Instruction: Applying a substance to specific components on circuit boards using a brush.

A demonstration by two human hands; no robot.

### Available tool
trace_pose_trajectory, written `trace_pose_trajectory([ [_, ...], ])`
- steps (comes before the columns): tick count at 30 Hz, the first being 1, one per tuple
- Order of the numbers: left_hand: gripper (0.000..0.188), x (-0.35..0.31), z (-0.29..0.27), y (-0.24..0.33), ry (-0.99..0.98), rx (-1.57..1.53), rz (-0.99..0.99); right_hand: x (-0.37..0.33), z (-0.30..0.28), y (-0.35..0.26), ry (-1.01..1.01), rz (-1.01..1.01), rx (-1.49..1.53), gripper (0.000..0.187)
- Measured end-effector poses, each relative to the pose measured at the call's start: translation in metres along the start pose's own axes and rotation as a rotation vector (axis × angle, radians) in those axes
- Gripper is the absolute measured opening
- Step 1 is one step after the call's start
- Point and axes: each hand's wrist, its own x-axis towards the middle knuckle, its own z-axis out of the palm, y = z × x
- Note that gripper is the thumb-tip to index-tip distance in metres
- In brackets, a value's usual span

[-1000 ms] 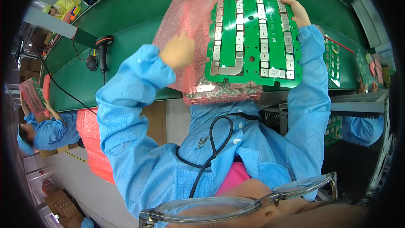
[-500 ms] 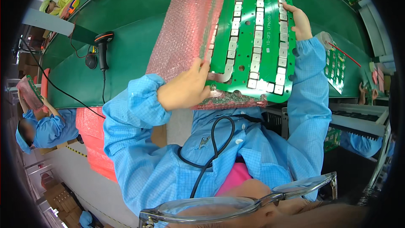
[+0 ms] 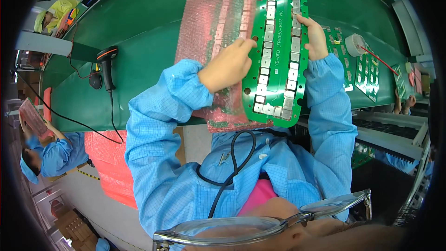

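Note:
A large green circuit board (image 3: 284, 60) with rows of silvery metal tabs is partly inside a pink bubble-wrap bag (image 3: 197, 23); its right part shows bare. My left hand (image 3: 228, 64) lies over the bag near its mouth, fingers closed on the bag's edge against the board. My right hand (image 3: 317, 41) grips the board's right edge, thumb on the face and the other fingers mostly hidden behind. Under the near edge of the board, another pink bubble-wrapped bundle (image 3: 237, 124) peeks out.
On the green table (image 3: 148, 32) a handheld barcode scanner (image 3: 108, 67) stands at left beside a black mouse (image 3: 95, 80). At right are smaller circuit boards (image 3: 368, 81) and a round clear container (image 3: 355, 45) with a red stick. A co-worker (image 3: 58, 151) at far left holds a pink-wrapped board.
The board has slid further left into the bubble-wrap bag, which now covers about half of it. My left hand moved up and right along with the bag's mouth.

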Motion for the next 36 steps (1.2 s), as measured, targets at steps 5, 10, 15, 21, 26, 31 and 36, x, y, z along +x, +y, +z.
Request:
trace_pose_trajectory([
  [5, 0.022, 0.01, 0.008, 0.003, -0.037, -0.012, -0.099, 0.001, -0.002, 0.009, 0.078, 0.016, -0.026, 0.023],
  [10, 0.016, 0.01, 0.014, 0.012, -0.126, -0.114, -0.031, 0.021, -0.014, 0.018, -0.015, 0.059, -0.008, 0.023],
  [15, 0.014, 0.018, 0.025, 0.011, -0.139, -0.209, 0.015, 0.036, -0.012, 0.03, -0.005, 0.0, 0.005, 0.019],
  [21, 0.009, 0.03, 0.04, 0.004, -0.071, -0.116, -0.015, 0.027, -0.005, 0.039, -0.074, 0.028, 0.04, 0.02],
  [26, 0.013, 0.029, 0.052, 0.023, -0.061, -0.023, 0.08, 0.039, -0.001, 0.045, 0.11, -0.011, -0.114, 0.022],
  [31, 0.021, 0.025, 0.048, 0.034, -0.048, 0.01, 0.124, 0.049, -0.007, 0.04, 0.047, -0.031, -0.133, 0.024],
  [36, 0.02, 0.02, 0.046, 0.044, -0.057, 0.01, 0.04, 0.04, 0.008, 0.028, -0.052, -0.051, -0.091, 0.027],
])
